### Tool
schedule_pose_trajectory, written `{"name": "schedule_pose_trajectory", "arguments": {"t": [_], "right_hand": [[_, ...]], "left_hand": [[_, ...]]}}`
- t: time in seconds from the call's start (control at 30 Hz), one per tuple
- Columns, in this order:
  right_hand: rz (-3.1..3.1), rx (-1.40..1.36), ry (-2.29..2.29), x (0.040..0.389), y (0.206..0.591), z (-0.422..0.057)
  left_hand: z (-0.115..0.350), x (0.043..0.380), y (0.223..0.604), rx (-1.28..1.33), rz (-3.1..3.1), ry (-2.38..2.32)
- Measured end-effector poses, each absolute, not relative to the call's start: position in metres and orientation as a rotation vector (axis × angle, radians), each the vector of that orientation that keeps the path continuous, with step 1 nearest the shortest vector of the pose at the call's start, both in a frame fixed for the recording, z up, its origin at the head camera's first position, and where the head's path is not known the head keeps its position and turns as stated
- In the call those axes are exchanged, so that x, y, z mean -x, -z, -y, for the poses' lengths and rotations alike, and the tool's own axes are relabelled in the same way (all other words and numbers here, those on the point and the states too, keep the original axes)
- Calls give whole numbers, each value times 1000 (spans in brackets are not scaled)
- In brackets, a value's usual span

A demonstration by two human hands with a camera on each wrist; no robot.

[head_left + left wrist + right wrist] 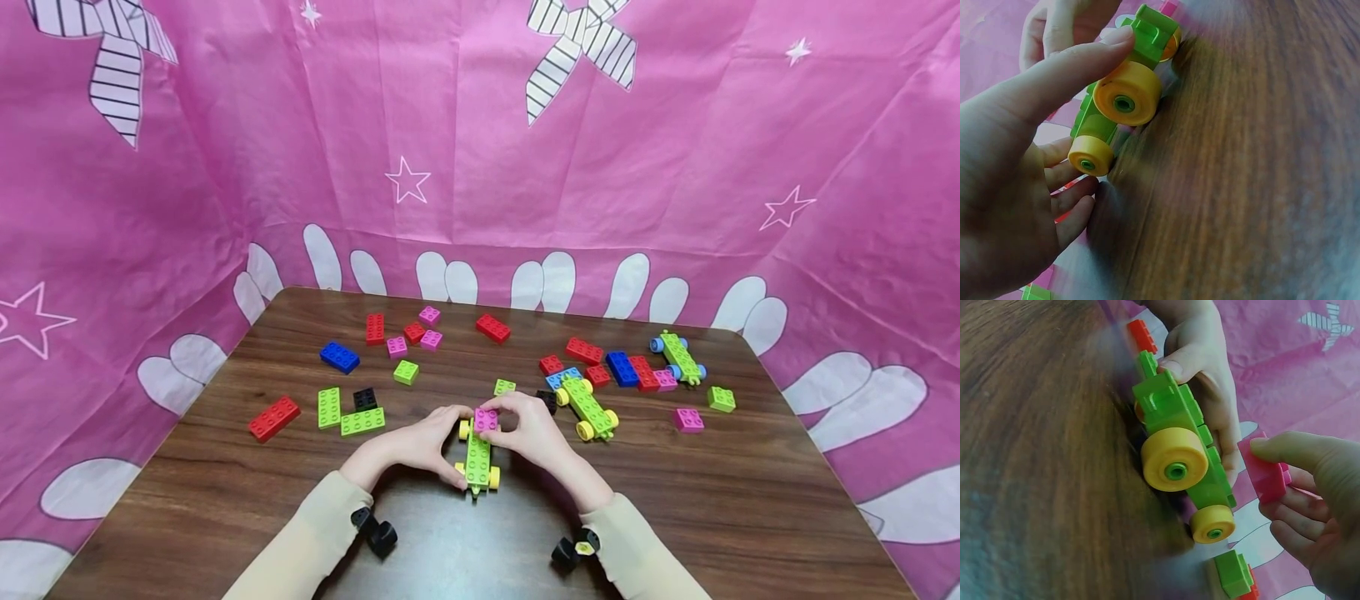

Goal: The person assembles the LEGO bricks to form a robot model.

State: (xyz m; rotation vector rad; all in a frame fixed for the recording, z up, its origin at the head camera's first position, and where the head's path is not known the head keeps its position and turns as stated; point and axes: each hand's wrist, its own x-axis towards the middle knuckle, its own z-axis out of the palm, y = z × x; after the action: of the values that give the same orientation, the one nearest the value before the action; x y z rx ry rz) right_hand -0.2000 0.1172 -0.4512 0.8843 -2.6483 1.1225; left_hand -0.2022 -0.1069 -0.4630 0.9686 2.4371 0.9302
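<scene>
A lime green toy car base (pixel 477 461) with yellow wheels stands on the table near the front middle. My left hand (pixel 429 442) holds it, with the thumb at its near end and the fingers at its far end. A pink building brick (pixel 1264 472) is pinched between the thumb and fingers of my right hand (pixel 534 429). In the right wrist view the brick hangs apart from the base, just above its far part. In the left wrist view my left hand (pixel 1016 169) curves along the base's side by the yellow wheels (pixel 1127 94).
Another green car base with yellow wheels (pixel 587 408) stands to the right, and one with blue wheels (pixel 678 357) farther back. Loose red, pink, green, blue and black bricks lie about, such as a red one (pixel 274 418) at left. A pink curtain (pixel 480 167) surrounds the wooden table (pixel 712 500).
</scene>
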Motion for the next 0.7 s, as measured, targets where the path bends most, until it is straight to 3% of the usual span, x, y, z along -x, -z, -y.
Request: {"name": "schedule_pose_trajectory", "arguments": {"t": [0.7], "right_hand": [[2707, -921, -1189, 197, 457, -113]], "left_hand": [[108, 203, 464, -958, -2409, -952]]}}
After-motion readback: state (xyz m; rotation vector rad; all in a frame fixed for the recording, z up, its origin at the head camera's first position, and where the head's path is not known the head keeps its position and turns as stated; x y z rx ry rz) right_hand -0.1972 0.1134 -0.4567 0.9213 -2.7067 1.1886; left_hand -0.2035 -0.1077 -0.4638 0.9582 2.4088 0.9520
